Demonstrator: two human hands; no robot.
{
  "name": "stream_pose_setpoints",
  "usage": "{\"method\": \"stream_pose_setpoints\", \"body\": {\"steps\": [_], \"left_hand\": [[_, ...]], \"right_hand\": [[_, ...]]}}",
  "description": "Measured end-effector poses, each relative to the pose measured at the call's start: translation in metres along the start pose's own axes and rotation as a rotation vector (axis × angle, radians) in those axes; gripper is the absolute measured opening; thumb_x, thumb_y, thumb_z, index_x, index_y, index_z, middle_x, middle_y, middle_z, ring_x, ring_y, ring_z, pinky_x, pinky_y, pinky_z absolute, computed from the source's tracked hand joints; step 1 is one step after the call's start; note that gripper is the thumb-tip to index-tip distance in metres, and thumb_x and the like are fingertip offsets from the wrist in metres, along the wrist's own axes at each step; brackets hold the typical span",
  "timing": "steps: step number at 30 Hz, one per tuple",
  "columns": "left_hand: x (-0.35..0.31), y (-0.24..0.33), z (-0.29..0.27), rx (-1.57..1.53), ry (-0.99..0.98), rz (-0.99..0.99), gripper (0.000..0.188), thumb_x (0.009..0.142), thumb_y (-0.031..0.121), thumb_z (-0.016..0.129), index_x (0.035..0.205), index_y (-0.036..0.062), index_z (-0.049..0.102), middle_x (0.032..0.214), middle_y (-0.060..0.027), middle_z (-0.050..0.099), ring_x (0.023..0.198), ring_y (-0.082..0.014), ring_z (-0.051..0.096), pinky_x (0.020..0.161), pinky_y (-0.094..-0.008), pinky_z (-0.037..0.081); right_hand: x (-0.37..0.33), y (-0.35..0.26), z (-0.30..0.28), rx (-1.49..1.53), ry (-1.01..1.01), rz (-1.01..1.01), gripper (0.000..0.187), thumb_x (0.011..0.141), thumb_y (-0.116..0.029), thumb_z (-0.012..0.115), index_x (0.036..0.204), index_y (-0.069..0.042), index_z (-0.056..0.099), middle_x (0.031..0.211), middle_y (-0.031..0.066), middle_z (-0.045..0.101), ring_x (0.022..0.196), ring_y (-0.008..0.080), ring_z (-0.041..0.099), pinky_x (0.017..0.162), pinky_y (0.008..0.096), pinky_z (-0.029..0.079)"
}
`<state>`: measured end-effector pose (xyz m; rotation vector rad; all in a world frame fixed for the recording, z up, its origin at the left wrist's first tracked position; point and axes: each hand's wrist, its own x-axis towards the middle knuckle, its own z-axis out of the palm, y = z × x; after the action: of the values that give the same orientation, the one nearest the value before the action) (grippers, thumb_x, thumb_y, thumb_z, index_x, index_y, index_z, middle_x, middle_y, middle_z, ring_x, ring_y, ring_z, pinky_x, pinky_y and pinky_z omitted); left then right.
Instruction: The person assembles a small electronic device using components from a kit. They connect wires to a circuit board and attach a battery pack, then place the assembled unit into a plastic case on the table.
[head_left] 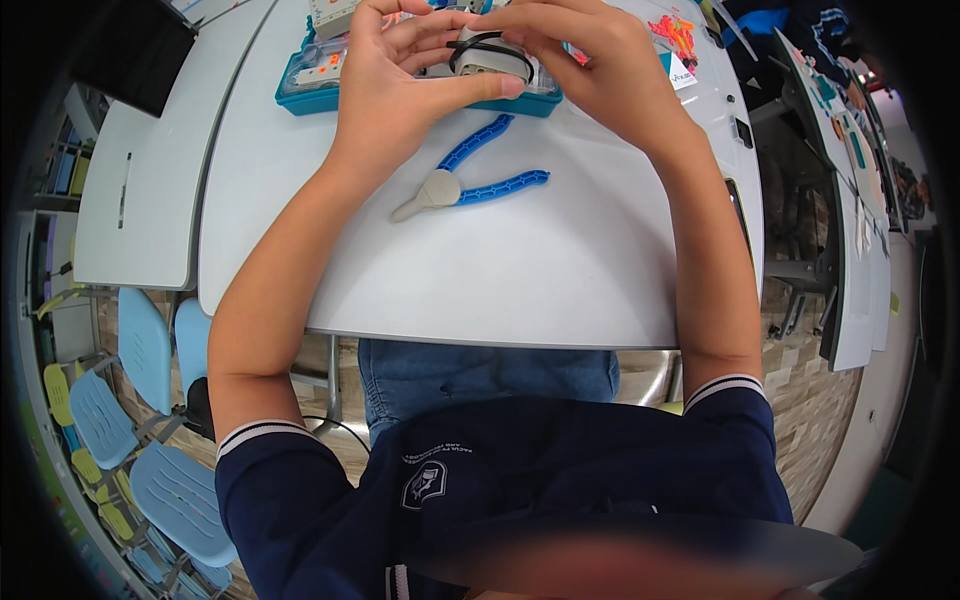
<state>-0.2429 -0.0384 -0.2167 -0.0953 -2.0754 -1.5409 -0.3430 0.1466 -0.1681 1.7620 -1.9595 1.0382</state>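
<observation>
Near the far side of the table, my left hand (385, 95) holds a small light-grey block (483, 63), with the thumb stretched along its near side. A black cable (524, 63) loops around the block. From the right, my right hand (610, 62) reaches over with its fingers closed on the cable at the block's top; the fingertips are partly hidden. Nearer to me on the table lies a plier-like tool (440, 188) with blue handles spread apart and a light-grey head that points left.
Behind my hands stands a teal tray (540, 104) holding light-grey parts. Bright orange-pink pieces (675, 38) lie at the far right. A dark phone-like object (738, 205) rests at the right table edge. Blue chairs (143, 350) stand on the left, and a dark screen (135, 50) sits on the neighbouring table.
</observation>
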Motion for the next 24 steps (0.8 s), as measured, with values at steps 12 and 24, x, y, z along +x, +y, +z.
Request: {"method": "stream_pose_setpoints", "body": {"steps": [12, 24], "left_hand": [[-0.001, 0.006, 0.002, 0.017, -0.009, 0.022, 0.092, 0.064, 0.013, 0.099, 0.131, 0.0052, 0.037, 0.131, -0.0228, 0.065, 0.126, -0.0304, 0.062, 0.109, -0.0402, 0.050], [-0.001, 0.006, 0.000, -0.015, 0.049, 0.035, 0.091, 0.070, 0.010, 0.096, 0.133, 0.0045, 0.031, 0.132, -0.0266, 0.064, 0.127, -0.0333, 0.062, 0.109, -0.0413, 0.051]], "right_hand": [[0.000, -0.017, -0.009, -0.388, 0.082, -0.069, 0.023, 0.084, -0.002, 0.069, 0.107, -0.002, 0.070, 0.105, 0.0121, 0.068, 0.095, 0.0293, 0.070, 0.081, 0.0366, 0.056], [0.001, -0.017, -0.018, -0.315, -0.015, 0.036, 0.018, 0.086, -0.004, 0.071, 0.104, 0.000, 0.072, 0.100, 0.0123, 0.068, 0.090, 0.0301, 0.069, 0.078, 0.0373, 0.055]]}}
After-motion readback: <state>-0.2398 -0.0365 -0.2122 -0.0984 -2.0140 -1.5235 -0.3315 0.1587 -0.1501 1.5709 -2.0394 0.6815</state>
